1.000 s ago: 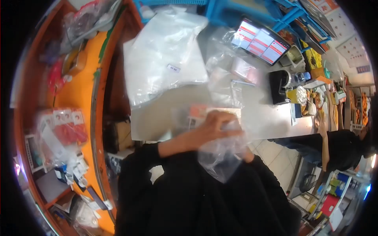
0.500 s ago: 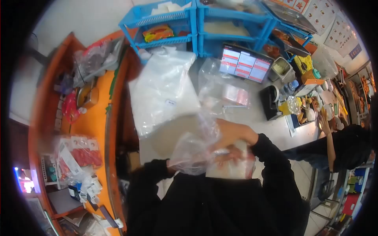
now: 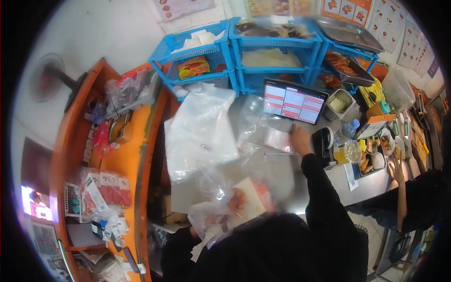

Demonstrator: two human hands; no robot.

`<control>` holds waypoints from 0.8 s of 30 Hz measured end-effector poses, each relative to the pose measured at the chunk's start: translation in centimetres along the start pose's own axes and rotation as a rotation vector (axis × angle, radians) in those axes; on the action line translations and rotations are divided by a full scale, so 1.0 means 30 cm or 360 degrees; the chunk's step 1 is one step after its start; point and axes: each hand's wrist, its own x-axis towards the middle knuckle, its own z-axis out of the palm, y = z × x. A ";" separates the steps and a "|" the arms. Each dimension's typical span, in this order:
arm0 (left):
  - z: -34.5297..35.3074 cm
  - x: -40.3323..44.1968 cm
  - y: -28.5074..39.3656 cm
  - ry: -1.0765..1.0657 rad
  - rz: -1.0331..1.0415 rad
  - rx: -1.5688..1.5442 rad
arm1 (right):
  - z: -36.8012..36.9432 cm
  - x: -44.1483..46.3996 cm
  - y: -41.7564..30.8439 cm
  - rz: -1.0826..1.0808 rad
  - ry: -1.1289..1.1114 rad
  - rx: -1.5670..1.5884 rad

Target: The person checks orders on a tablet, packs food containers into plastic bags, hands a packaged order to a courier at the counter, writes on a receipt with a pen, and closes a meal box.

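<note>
White bags [image 3: 204, 127] on grey table [image 3: 282, 185]

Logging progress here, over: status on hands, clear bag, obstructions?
Left hand at clear bag, mostly hidden. Right hand beside pink pack, contact unclear. Tablet just beyond; nothing visibly blocking.

one tablet [image 3: 295, 101], three blue racks [image 3: 272, 43]

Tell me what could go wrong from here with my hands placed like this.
Your left grip, mostly hidden, seems to have the clear plastic bag alone, so the bag might slip. Your right grip reaches beside the pink packet, close below the tablet, and might nudge either.
</note>
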 end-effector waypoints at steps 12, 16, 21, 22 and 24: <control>0.034 -0.044 -0.085 0.0165 -0.0170 0.0237 | -0.060 -0.041 0.006 -0.0003 0.0131 0.0225; 0.090 -0.027 0.051 0.0313 -0.0168 -0.0467 | -0.059 -0.021 -0.002 0.0036 0.0110 0.0338; 0.052 -0.016 -0.073 0.0011 0.0105 -0.0930 | -0.091 -0.004 -0.017 0.0074 0.0090 0.0306; 0.052 -0.014 -0.088 -0.0024 0.0140 -0.1007 | -0.098 0.001 -0.020 0.0075 0.0091 0.0271; 0.056 -0.004 -0.111 -0.0073 0.0211 -0.1134 | -0.111 0.008 -0.028 0.0085 0.0095 0.0273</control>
